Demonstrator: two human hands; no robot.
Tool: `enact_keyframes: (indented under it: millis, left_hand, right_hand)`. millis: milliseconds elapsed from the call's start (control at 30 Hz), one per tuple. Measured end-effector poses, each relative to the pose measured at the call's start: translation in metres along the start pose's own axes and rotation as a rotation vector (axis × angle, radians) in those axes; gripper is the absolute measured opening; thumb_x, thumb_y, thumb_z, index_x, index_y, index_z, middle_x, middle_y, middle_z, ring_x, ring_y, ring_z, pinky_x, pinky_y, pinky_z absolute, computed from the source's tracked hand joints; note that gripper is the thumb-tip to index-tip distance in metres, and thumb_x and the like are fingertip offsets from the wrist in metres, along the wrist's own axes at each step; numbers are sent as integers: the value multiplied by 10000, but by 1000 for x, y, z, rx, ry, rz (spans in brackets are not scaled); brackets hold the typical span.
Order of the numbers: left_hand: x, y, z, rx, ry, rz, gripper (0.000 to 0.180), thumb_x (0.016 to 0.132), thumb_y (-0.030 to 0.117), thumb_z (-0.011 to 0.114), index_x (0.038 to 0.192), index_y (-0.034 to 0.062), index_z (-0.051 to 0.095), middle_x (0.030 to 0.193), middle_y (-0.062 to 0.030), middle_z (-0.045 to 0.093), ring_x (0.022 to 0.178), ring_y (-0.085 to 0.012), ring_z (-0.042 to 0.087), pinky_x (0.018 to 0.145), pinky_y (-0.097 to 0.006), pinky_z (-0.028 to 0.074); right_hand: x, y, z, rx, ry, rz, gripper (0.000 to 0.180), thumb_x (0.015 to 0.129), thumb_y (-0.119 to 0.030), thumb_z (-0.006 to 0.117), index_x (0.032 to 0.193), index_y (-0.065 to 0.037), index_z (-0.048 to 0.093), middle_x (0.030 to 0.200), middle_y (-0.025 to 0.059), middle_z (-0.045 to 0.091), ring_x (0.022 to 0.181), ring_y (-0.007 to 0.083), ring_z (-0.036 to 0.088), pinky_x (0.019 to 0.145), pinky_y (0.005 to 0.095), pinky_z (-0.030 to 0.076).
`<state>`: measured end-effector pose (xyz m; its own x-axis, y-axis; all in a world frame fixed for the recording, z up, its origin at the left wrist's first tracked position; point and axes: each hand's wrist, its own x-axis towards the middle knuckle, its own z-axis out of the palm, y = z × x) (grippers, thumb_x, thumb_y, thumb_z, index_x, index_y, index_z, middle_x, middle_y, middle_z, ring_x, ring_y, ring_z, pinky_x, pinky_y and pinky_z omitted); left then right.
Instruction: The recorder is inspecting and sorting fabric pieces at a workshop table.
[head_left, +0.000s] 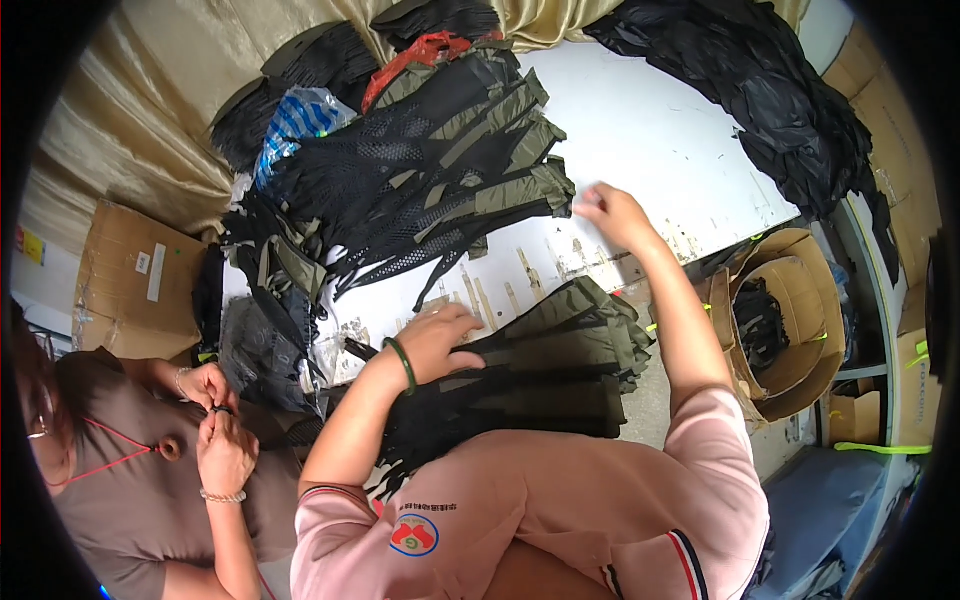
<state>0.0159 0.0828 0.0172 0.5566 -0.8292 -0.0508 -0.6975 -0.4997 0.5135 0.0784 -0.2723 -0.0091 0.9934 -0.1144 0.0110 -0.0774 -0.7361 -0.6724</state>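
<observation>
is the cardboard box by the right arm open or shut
Open: dark material shows inside the uncovered cardboard box.

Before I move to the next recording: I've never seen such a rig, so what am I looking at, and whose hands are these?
There is no machine, just a person's bare hands. The one picture comes from a fisheye camera on that person's head, looking down, so straight edges bend. The left hand, wearing a green bangle, is open near the front edge of the white table and shows nothing held. The right hand has its fingers curled beside a heap of olive-and-black mesh fabric pieces; whether it pinches one is unclear. Thin black material lies at the table's far right. A lower bundle of olive-and-black fabric lies nearer the person's body. The hands at far left belong to a co-worker.
</observation>
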Motion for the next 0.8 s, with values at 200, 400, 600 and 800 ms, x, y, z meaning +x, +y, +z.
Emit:
enact_keyframes:
  millis: [200, 400, 600, 800]
  left_hand:
    - [39, -1, 31, -168, -147, 92, 430, 800, 275, 707, 1114, 8, 583, 1087, -165, 586, 1038, -337, 553, 904, -372, 444]
    - [41, 0, 19, -262, 6, 38, 337, 802, 165, 697, 1092, 25, 599, 1094, -133, 601, 1015, -298, 577, 869, -346, 461]
    - [101, 7, -22, 146, 724, 113, 388, 763, 106, 689, 1120, 27, 560, 1133, -158, 577, 1076, -321, 525, 929, -390, 414]
    - [125, 4, 4, -500, 387, -132, 155, 799, 132, 707, 846, 10, 622, 693, -59, 629, 619, -103, 574, 598, -249, 470]
  right_hand:
    - [74, -25, 65, -358, 91, 38, 518, 765, -404, 719, 1122, -78, 535, 1128, 164, 575, 1058, 304, 584, 866, 401, 485]
    - [70, 0, 76, -300, 231, -104, 168, 843, -189, 610, 914, -38, 589, 922, 157, 629, 864, 331, 633, 772, 425, 511]
    - [-37, -63, 47, -91, 355, -491, 120, 773, -96, 617, 806, -38, 518, 832, 136, 566, 776, 332, 572, 691, 421, 444]
    - [-82, -61, 50, -143, 631, -461, 200, 739, -60, 628, 913, -45, 530, 879, 93, 552, 800, 302, 555, 711, 389, 423]
